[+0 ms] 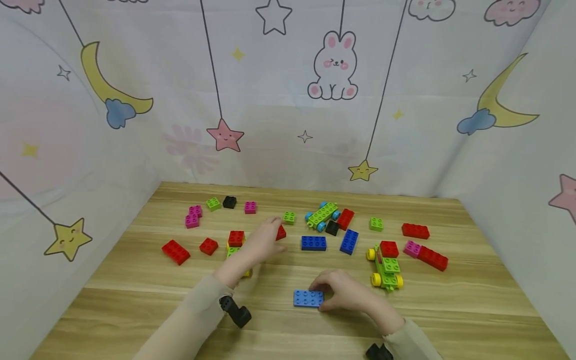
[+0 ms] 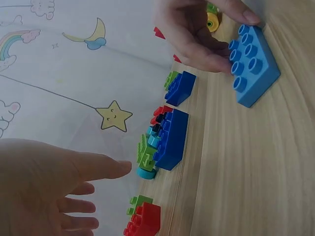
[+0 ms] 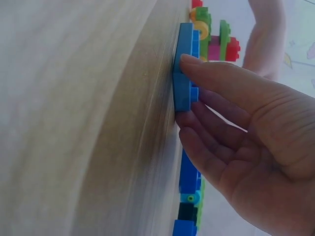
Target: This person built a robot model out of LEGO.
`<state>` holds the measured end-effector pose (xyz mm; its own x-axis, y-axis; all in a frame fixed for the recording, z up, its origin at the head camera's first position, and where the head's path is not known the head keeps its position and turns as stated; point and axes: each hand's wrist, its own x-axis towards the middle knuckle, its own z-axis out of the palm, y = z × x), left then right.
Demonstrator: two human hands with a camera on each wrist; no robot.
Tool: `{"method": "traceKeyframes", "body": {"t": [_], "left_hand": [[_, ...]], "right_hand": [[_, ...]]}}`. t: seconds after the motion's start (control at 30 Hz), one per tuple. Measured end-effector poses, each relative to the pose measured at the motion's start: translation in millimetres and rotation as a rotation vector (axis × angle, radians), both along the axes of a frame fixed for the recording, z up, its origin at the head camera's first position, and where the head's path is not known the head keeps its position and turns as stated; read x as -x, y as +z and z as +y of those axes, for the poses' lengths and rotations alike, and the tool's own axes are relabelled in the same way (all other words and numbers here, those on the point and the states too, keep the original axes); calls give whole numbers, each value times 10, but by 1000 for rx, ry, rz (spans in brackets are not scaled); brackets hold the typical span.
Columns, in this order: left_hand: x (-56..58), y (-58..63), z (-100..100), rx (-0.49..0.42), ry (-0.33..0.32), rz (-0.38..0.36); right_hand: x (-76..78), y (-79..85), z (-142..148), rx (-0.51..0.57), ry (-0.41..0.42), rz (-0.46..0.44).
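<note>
A light blue brick (image 1: 308,298) with two rows of studs lies flat at the front middle of the table. My right hand (image 1: 344,292) pinches its right end; in the right wrist view the thumb (image 3: 209,69) presses one side, with the fingers across from it. Farther forward and to the left, my left hand (image 1: 263,241) reaches over the table beside a red brick (image 1: 281,232), partly hidden by the hand in the head view. The left wrist view shows this hand (image 2: 59,187) with fingers extended, apart from the red brick (image 2: 145,221).
Under the left forearm stands a partly covered green build with a red brick (image 1: 236,238) on top. Dark blue bricks (image 1: 313,243) and a green car base (image 1: 322,216) lie beyond the hands. To the right is a green car (image 1: 386,267) with yellow wheels. Several loose bricks are scattered around.
</note>
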<state>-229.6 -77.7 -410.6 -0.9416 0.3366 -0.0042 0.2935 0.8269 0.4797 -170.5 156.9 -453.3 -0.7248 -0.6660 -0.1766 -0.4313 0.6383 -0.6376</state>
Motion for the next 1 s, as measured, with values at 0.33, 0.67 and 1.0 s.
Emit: {"method": "traceKeyframes", "body": {"t": [0.33, 0.67, 1.0], "left_hand": [[146, -140, 39, 75, 67, -61], [203, -153, 47, 135, 22, -106], [215, -204, 39, 141, -1, -139]], "right_hand": [[5, -11, 1, -3, 3, 1], [1, -11, 10, 5, 9, 10], [4, -6, 5, 2, -5, -18]]}}
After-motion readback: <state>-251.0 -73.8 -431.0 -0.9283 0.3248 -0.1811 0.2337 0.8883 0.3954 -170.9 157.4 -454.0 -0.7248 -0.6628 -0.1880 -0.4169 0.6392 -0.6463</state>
